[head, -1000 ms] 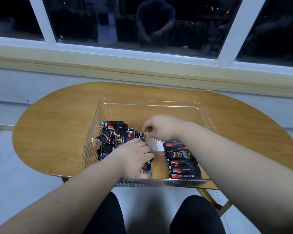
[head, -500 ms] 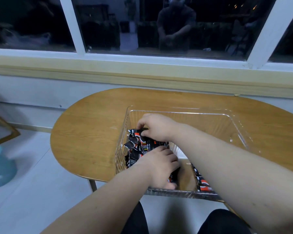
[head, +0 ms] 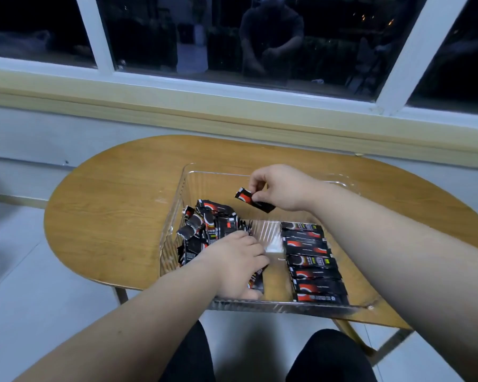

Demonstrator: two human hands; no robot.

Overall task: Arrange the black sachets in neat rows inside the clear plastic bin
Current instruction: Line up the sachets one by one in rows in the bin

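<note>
Our right hand (head: 282, 188) pinches one sachet (head: 255, 200); our left hand (head: 233, 261) curls fingers over the pile (head: 209, 220) in the bin (head: 287, 306), grip unclear.

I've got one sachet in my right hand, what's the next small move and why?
Probably lay the sachet in your right hand at the far end of the neat row: that row already reaches the bin's near wall, with bare floor beyond its far end.

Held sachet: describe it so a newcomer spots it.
Find the clear plastic bin on the wooden table. Over its far half, the right hand pinches one black sachet. It alone is lifted, unlike the jumbled pile at left and flat row at right.
</note>
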